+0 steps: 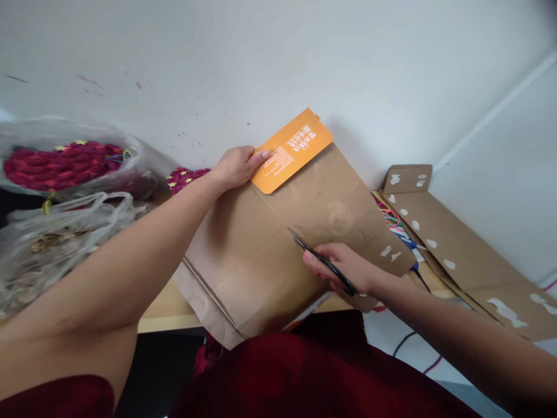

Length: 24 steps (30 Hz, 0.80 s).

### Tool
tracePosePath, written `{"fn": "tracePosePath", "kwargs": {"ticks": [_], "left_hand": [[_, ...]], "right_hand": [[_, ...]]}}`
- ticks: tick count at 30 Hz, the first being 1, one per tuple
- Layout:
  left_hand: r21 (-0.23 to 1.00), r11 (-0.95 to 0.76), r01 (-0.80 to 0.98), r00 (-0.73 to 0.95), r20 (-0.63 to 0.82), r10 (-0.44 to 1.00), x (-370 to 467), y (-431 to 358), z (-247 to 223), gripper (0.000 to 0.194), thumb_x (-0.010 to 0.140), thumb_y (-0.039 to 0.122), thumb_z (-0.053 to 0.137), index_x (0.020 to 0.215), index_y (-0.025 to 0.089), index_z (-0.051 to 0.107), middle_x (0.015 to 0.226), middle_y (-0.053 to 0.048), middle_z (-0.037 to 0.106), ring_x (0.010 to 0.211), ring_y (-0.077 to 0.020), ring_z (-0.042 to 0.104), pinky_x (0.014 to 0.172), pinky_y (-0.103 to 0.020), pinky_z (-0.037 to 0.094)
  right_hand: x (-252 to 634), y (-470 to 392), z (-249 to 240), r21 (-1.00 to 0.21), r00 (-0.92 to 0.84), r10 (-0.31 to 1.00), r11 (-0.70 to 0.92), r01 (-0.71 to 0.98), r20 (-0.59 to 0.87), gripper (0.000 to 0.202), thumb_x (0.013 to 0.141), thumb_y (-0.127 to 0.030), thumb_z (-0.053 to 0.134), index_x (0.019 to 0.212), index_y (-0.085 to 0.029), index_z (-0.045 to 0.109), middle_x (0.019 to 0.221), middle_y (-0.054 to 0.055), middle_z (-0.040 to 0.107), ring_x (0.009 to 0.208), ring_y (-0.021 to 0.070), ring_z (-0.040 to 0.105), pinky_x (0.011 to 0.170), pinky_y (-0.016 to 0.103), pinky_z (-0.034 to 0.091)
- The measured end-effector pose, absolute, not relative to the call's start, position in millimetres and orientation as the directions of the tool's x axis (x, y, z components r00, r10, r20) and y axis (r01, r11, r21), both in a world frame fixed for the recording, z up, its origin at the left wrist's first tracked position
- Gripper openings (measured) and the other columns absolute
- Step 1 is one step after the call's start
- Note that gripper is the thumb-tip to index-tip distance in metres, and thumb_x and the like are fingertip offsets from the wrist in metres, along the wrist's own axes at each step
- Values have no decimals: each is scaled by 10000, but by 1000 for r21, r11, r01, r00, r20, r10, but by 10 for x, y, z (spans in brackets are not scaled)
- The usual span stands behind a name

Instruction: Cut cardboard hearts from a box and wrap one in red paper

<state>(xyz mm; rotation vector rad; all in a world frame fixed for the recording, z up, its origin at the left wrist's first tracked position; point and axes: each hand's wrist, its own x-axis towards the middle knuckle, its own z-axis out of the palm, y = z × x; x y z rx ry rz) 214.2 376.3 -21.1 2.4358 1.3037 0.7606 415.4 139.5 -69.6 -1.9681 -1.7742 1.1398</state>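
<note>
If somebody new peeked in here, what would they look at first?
Probably the bright orange panel with white print, at the top of the large brown cardboard sheet, with the left hand at its left end. Next might come the black-handled metal scissors in the right hand, over the cardboard. Far left, a dark red bundle with yellow stars shows inside a clear plastic bag.

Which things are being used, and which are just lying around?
In use:
Scissors, in the right hand
Brown cardboard, with orange piece, in the left hand

Seemingly lying about:
Plastic bag of dark red things
Nearer plastic bag
Coloured cords
</note>
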Motion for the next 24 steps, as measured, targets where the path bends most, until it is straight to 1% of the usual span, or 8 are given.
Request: {"fn": "tracePosePath", "kwargs": {"ticks": [4,8,12,14,17,20,24], "left_hand": [[467,-551,692,450,318,835,2122,3761,-233,499,970,637,390,711,218,468,703,-40,544,669,-180,496,647,-307,363],[463,-556,690,462,310,831,2129,3758,-241,498,972,630,386,697,221,453,702,-39,554,660,-181,499,642,-307,361],[474,-554,684,468,298,832,2154,3788,-262,497,967,637,390,695,226,451,700,-39,558,665,-188,506,644,-312,359],[479,-555,680,474,289,831,2164,3795,-259,496,964,638,393,693,227,450,701,-42,558,672,-193,508,650,-318,360],[495,-561,663,490,280,826,2177,3768,-211,494,965,636,393,696,227,455,706,-47,556,686,-199,516,665,-322,371],[499,-584,640,508,296,809,2204,3717,-122,494,973,632,379,714,223,480,708,-49,559,713,-208,534,690,-323,389],[486,-628,608,546,319,775,2252,3697,-31,475,988,592,371,735,214,509,729,-51,571,758,-213,557,736,-320,416]], "right_hand": [[4125,1377,-723,-642,-53,949,-168,748,-311,653,890,-796,438,602,-210,440,513,-24,389,481,105,360,475,261,217],[4137,1344,-836,-671,-53,965,-138,729,-255,628,875,-771,468,590,-213,425,536,-29,357,514,106,344,495,262,223],[4173,1361,-962,-685,-41,972,-131,716,-230,623,830,-774,529,586,-213,410,571,-33,334,549,107,327,506,259,232],[4190,1356,-971,-694,-31,967,-160,702,-254,619,820,-778,548,600,-213,420,563,-34,350,542,108,341,502,256,243],[4210,1308,-894,-696,-20,950,-213,686,-311,591,842,-766,556,658,-212,459,549,-33,393,520,111,370,487,253,249],[4224,1266,-784,-673,-38,944,-205,711,-328,588,862,-760,557,677,-210,463,571,-22,430,526,113,387,480,251,252],[4232,1345,-730,-697,-45,944,-209,686,-327,610,912,-779,470,708,-204,470,617,-4,485,512,110,417,468,249,275]]}}
